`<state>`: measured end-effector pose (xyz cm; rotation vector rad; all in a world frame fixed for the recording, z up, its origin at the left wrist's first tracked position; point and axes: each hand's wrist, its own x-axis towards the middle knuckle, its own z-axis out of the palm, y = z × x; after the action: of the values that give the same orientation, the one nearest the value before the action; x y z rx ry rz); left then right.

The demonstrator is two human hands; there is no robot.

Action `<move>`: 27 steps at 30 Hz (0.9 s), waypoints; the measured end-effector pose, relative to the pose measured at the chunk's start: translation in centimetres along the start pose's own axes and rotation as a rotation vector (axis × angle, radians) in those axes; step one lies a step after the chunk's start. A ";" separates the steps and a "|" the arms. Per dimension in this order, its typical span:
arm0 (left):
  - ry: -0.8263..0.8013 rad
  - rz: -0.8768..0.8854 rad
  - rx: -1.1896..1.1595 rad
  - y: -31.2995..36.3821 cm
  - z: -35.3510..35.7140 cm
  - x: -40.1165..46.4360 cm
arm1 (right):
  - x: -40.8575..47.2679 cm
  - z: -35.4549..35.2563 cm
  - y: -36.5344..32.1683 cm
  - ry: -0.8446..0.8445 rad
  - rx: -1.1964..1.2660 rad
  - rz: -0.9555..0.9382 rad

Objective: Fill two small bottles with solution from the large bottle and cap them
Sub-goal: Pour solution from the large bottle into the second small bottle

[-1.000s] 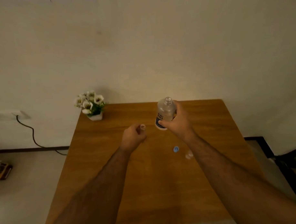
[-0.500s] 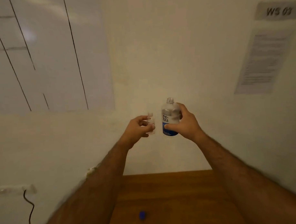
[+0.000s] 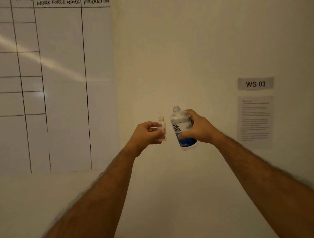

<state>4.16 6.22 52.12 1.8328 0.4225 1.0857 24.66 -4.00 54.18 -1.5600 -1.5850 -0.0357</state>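
Observation:
My left hand (image 3: 144, 135) pinches a small clear bottle (image 3: 161, 126) with no cap, held upright in the air in front of the wall. Just to its right, my right hand (image 3: 199, 128) grips the large bottle (image 3: 181, 128), clear with a white and blue label, its mouth open and leaning slightly left toward the small bottle. The two bottles are side by side with a narrow gap between them. The table, the second small bottle and the caps are out of view.
A whiteboard (image 3: 51, 83) with a ruled grid covers the wall at the left. A "WS 03" sign (image 3: 255, 83) and a printed sheet (image 3: 255, 120) hang on the wall at the right.
Both hands have lifted the bottles off the table to chest height, and the view has tilted up from the table to the wall. The table has dropped out of sight.

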 end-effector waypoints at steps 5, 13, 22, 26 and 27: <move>-0.033 0.026 0.004 1.7 -0.4 0.7 | 0.7 -2.4 -1.2 -0.056 -0.109 -0.023; -0.045 0.054 -0.019 2.3 0.0 0.7 | 1.1 -3.8 -2.4 -0.159 -0.258 -0.068; -0.057 0.074 -0.018 2.1 -0.1 0.7 | 1.8 -4.1 -2.6 -0.205 -0.403 -0.074; -0.050 0.074 -0.018 1.9 -0.3 0.7 | 2.0 -4.2 -2.9 -0.226 -0.439 -0.086; -0.049 0.074 -0.019 1.8 -0.4 0.7 | 2.0 -4.3 -3.0 -0.234 -0.448 -0.086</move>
<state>3.97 5.99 54.03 1.8671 0.3171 1.0892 24.96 -5.44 59.55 -1.8884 -1.9222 -0.2822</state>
